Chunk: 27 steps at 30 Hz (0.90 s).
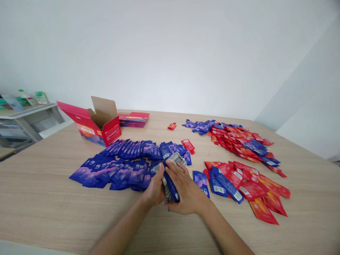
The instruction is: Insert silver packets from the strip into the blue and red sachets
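Both my hands close around a stack of blue sachets (172, 185) over the near middle of the table, its silvery edges showing between my fingers. My left hand (155, 186) grips the stack's left side. Across its top and right side lies my right hand (187, 191). Just beyond and to the left, overlapping blue sachets (127, 173) are fanned out in two rows, partly hidden by my hands. A single blue sachet (201, 182) rests right of my right hand. Beside it spreads a loose group of red sachets (252, 189) with a few blue ones on top.
An open red carton (111, 131) stands at the back left, with flat red cartons (135, 119) stacked behind it. A large mixed pile of sachets (239, 140) covers the back right. Two loose red sachets (188, 146) lie mid-table. A side table (23, 113) is at far left.
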### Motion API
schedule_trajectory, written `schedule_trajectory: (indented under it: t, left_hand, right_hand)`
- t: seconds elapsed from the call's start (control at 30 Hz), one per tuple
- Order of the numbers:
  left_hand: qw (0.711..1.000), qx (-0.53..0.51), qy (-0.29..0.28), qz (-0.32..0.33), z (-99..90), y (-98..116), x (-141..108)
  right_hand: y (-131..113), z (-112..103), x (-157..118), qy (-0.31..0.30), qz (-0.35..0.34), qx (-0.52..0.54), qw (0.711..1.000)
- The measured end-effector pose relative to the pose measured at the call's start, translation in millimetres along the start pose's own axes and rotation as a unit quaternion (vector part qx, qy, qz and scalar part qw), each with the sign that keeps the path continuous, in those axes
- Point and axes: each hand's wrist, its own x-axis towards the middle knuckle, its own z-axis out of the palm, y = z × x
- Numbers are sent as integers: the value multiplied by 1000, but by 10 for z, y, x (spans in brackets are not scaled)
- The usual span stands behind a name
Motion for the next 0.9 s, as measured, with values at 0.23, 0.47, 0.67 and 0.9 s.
schedule_trajectory:
  t: [0.23, 0.47, 0.67, 0.9]
  left_hand:
    - [1000, -16, -6, -15, 26, 47, -23]
    - [998, -42, 33, 30, 94, 213, -57]
    - [996, -32, 32, 76, 92, 372, -80]
    - [999, -17, 20, 33, 60, 187, -48]
  right_hand:
    - [-2, -29, 12, -30, -1, -24, 999]
    - [7, -51, -25, -40, -36, -19, 998]
    - [-51, -11, -27, -32, -57, -27, 998]
    - [-3, 82, -23, 2, -60, -31, 998]
